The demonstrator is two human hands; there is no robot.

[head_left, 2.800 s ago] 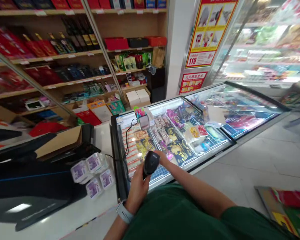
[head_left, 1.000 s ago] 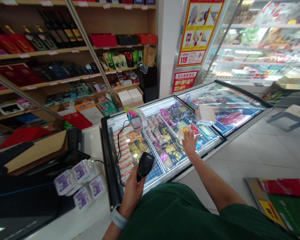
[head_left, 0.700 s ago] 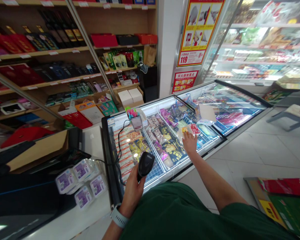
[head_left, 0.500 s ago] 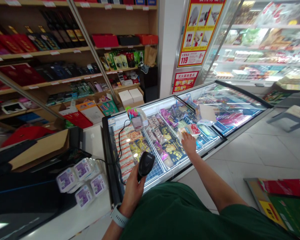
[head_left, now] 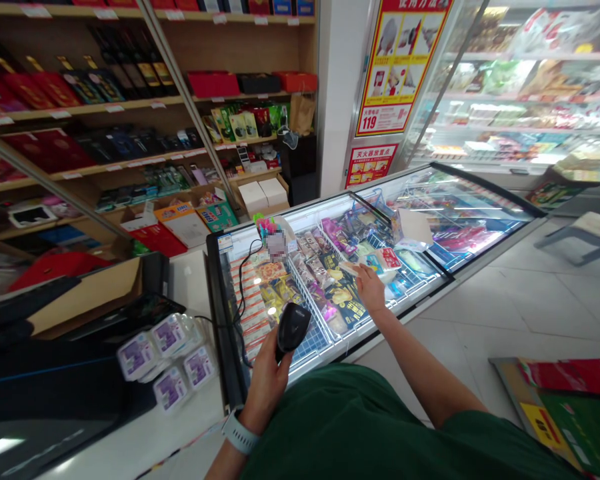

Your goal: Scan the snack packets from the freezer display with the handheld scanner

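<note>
Scanner (head_left: 291, 328) sits clenched in my left hand (head_left: 269, 380), rigid plastic, grip at the handle. Right hand (head_left: 371, 291) pinches a pale flat packet (head_left: 349, 268) at 1 o'clock, over the freezer (head_left: 223, 320); I judge it light, frosty-slick, best taken by its edges.

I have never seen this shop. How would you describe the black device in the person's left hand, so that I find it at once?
Start at the long glass-topped freezer that runs across the middle. At its near left corner, the left hand, which wears a pale wristwatch, grips the barcode scanner. It is the only matte black, rounded thing there, with a black cable trailing over the glass, among bright food packets.
</note>
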